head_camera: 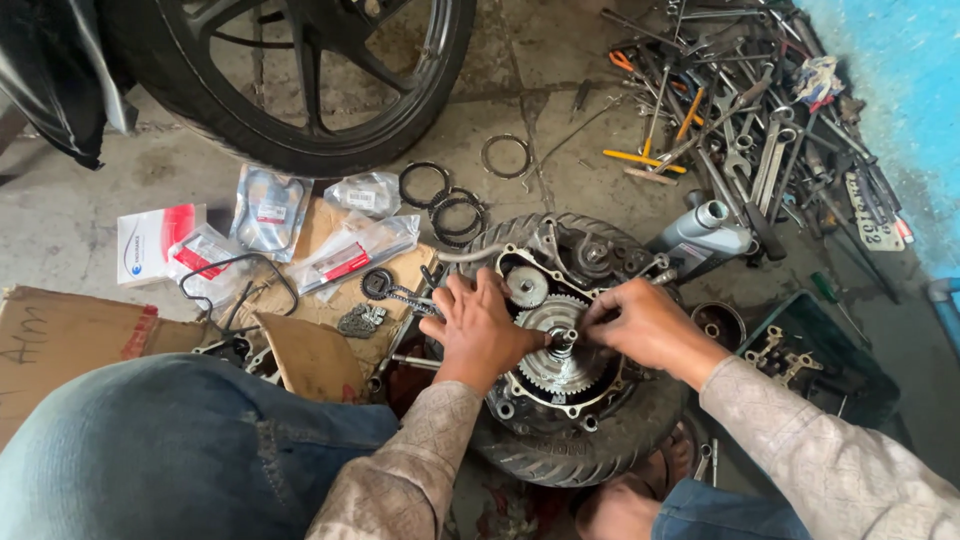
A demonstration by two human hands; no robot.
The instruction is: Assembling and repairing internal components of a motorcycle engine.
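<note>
An opened engine case (575, 262) lies flat on a small tyre (560, 455) on the floor in front of me. A toothed clutch gear (555, 375) sits in its middle, with a smaller gear (525, 288) above it. My left hand (478, 328) rests on the left side of the clutch gear, fingers pressing it. My right hand (642, 325) pinches a small part at the centre hub (565, 338) of the gear. What the fingertips hold is too small to tell.
A motorcycle wheel (300, 90) stands at the back left. Packets of parts (268, 210), clutch rings (455, 210) and a chain (400, 295) lie on cardboard (60, 340) to the left. Several wrenches and screwdrivers (740, 110) are heaped at back right, by a grey oil bottle (705, 235) and a green tray (810, 355).
</note>
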